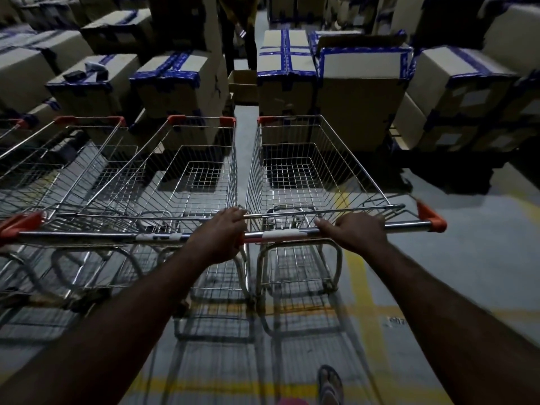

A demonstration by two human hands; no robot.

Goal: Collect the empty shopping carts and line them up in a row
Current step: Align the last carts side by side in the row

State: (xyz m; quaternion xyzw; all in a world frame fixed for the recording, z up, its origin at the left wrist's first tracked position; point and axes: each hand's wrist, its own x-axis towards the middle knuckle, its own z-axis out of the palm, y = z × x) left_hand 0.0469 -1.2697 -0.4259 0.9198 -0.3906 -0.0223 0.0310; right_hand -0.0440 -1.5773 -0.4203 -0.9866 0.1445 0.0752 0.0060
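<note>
An empty wire shopping cart (306,159) with orange corner caps stands right in front of me. My left hand (219,235) and my right hand (356,232) both grip its chrome handle bar (409,226). Close on its left is a second empty cart (187,171), almost touching side by side, its handle (87,236) level with mine. A third cart (73,159) stands further left, and the orange-capped rim of another cart (14,122) shows at the left edge.
Stacked cardboard boxes (359,92) sealed with blue tape form a wall just beyond the carts. A narrow aisle (244,118) runs between them, with a person's legs (239,39) at its far end. Yellow floor lines (362,287) run under me. My sandalled foot (330,384) shows below.
</note>
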